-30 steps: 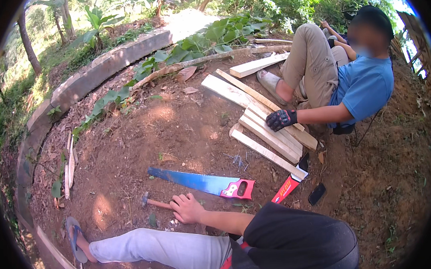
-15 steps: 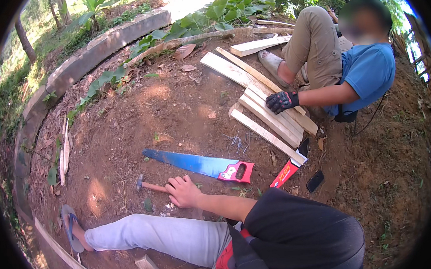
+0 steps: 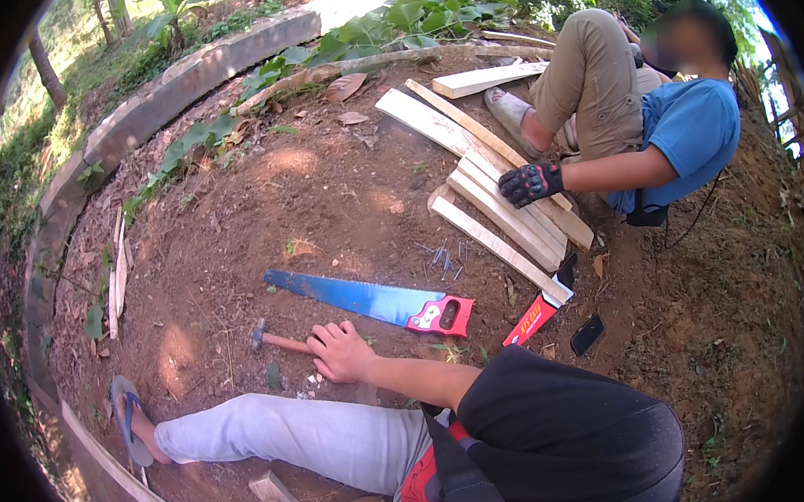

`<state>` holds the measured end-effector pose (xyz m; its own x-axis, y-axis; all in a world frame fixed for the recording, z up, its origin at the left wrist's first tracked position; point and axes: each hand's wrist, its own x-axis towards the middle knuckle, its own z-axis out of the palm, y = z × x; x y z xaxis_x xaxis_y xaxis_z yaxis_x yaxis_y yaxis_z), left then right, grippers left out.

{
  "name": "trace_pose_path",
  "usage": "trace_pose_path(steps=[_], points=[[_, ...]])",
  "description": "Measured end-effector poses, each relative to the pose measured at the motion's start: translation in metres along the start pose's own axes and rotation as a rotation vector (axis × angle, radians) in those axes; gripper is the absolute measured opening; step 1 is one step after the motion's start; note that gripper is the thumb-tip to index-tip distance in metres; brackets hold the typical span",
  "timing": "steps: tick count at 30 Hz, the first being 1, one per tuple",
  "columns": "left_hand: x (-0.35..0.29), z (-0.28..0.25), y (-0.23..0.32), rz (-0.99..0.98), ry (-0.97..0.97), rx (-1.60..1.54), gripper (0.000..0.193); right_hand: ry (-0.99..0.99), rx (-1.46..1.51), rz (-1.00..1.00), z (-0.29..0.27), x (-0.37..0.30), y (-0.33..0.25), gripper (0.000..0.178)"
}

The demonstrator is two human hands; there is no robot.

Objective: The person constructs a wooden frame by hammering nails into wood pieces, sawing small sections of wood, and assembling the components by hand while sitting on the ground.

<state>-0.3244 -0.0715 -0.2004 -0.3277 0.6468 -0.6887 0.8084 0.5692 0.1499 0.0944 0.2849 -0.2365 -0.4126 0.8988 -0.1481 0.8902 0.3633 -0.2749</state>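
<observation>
My right hand [image 3: 339,352] rests low over the dirt, its fingers closed round the wooden handle of a hammer [image 3: 284,342]. The hammer's small metal head points left and lies at the ground. Just beyond the hand lies a handsaw [image 3: 359,299] with a blue blade and a red and white grip. Several loose nails [image 3: 445,258] are scattered past the saw's grip. Small pale chips [image 3: 314,379] lie beside my wrist. My left hand is out of sight.
A co-worker's gloved hand [image 3: 530,185] rests on pale boards [image 3: 509,211] at the right. Nearer are a red saw sleeve [image 3: 530,322] and a black phone [image 3: 587,335]. My outstretched leg [image 3: 285,439] crosses the front. A low concrete kerb [image 3: 184,81] curves along the far left.
</observation>
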Motion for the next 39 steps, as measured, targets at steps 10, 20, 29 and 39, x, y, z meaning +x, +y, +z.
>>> trace_pose_path(steps=[10,20,29,39], points=[[0.001,0.013,-0.02,0.032,0.016,0.042,0.034,0.034,-0.011,-0.006,-0.001,0.0,0.0,0.038],[-0.001,0.009,-0.005,0.007,0.024,0.004,0.032,0.043,-0.009,-0.011,-0.002,0.002,-0.001,0.038],[-0.003,0.01,-0.003,0.014,0.041,-0.006,0.03,0.069,0.003,-0.008,0.0,-0.002,-0.001,0.037],[0.008,0.023,0.008,0.004,0.116,-0.039,0.028,0.137,-0.034,-0.035,0.002,-0.007,-0.007,0.036]])
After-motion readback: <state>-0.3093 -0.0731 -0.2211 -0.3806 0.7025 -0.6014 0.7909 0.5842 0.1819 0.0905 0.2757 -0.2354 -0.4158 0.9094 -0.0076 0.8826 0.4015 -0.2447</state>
